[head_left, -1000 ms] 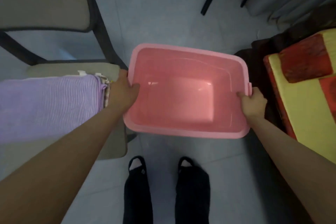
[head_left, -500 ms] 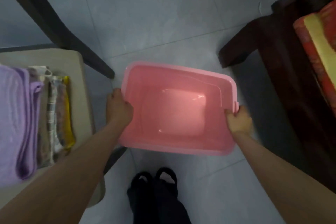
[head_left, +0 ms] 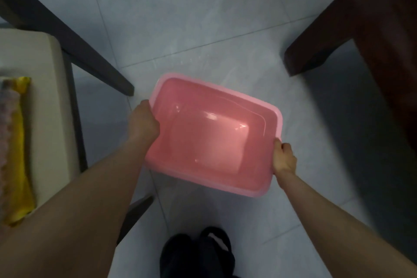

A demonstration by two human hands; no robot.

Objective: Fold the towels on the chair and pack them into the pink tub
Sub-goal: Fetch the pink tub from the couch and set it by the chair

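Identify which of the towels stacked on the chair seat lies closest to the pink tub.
The yellow towel, at the stack's right edge; the greyish-pink towel beside it sits farther left, farther from the pink tub.

A rectangular pink plastic tub (head_left: 214, 140) with nothing inside is held over the pale grey tiled floor (head_left: 180, 18). The left hand (head_left: 144, 122) clasps its left short rim, fingers curled over the edge; the right hand (head_left: 283, 158) grips the opposite short rim, thumb on top. Well left of the left fingers stands a beige cushioned chair seat (head_left: 42, 101) on a dark frame, carrying a folded yellow towel (head_left: 21, 153) beside what seems a mauve fluffy one, cut by the picture's edge. Beyond the right fingers rises a dark brown wooden furniture leg (head_left: 338, 36). Below the tub, black slippers (head_left: 198, 253).
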